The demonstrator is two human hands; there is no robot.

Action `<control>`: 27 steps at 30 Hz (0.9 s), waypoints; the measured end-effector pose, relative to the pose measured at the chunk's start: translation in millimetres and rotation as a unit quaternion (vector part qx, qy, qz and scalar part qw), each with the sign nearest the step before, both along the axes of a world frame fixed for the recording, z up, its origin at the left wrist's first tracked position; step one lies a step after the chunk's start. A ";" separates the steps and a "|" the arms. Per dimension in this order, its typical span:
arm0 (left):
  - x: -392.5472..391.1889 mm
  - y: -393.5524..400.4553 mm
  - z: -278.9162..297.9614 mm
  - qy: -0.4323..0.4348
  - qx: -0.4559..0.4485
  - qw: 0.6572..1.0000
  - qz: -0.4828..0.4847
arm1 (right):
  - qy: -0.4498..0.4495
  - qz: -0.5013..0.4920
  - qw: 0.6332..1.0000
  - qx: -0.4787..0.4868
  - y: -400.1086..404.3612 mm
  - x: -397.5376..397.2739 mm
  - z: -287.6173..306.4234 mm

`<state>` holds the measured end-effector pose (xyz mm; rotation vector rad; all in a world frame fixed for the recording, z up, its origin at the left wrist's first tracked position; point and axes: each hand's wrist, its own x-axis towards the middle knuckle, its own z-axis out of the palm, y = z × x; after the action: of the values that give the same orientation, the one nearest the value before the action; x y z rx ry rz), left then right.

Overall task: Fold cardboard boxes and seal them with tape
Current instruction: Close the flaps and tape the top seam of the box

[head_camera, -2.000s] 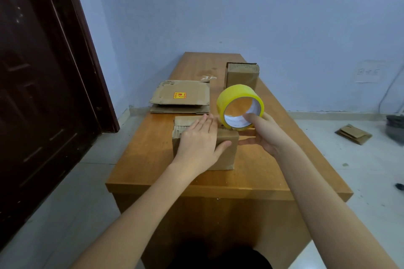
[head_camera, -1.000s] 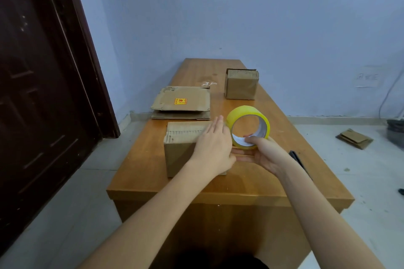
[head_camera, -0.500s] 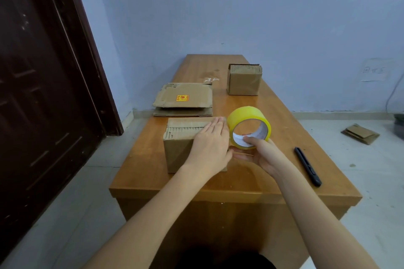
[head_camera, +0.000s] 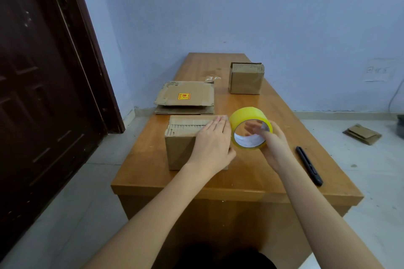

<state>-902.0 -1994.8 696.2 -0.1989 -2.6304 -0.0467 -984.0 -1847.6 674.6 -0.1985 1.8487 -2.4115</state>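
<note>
A folded cardboard box (head_camera: pixel 181 137) stands near the front of the wooden table (head_camera: pixel 258 183). My left hand (head_camera: pixel 213 145) lies flat on its top right part, fingers straight and together. Just right of the box my right hand (head_camera: pixel 274 144) holds a yellow tape roll (head_camera: pixel 249 116) upright, with fingers through its core. The roll sits against the box's right edge. A second folded box (head_camera: pixel 246 78) stands farther back on the right. Flattened cardboard sheets (head_camera: pixel 185 97) lie stacked behind the near box.
A black utility knife (head_camera: pixel 309 166) lies on the table to the right of my right hand. A dark wooden door (head_camera: pixel 43 85) fills the left side. More flattened cardboard (head_camera: pixel 363 134) lies on the floor at the right.
The tape roll came down from above the box to the box's right edge. My right hand's fingers now reach deeper through the core. My left hand stays flat on the box top.
</note>
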 end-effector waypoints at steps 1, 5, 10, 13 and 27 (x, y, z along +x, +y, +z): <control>-0.5 -0.7 -0.5 0.002 0.002 1.000 -0.002 | 0.041 -0.001 0.999 -0.001 1.5 1.4 4.8; -2.1 -2.7 -2.6 0.002 -0.001 1.000 -0.006 | 0.119 -0.009 0.992 0.041 2.9 -0.3 22.9; -2.2 -3.2 -2.7 0.002 0.008 1.000 -0.009 | 0.110 -0.078 0.990 0.047 -8.1 -7.2 26.9; -0.8 -4.9 -0.9 0.004 0.002 1.000 -0.010 | 0.172 -0.079 0.977 0.099 -11.8 -9.3 31.1; 0.9 -3.5 0.2 -0.002 -0.004 1.000 -0.001 | 0.282 -0.061 0.926 0.242 -6.2 -15.3 52.9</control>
<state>-901.2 -1998.4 696.4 -0.2037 -2.6349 -0.0362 -999.2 -1853.8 727.5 -0.8223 2.7015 -2.0012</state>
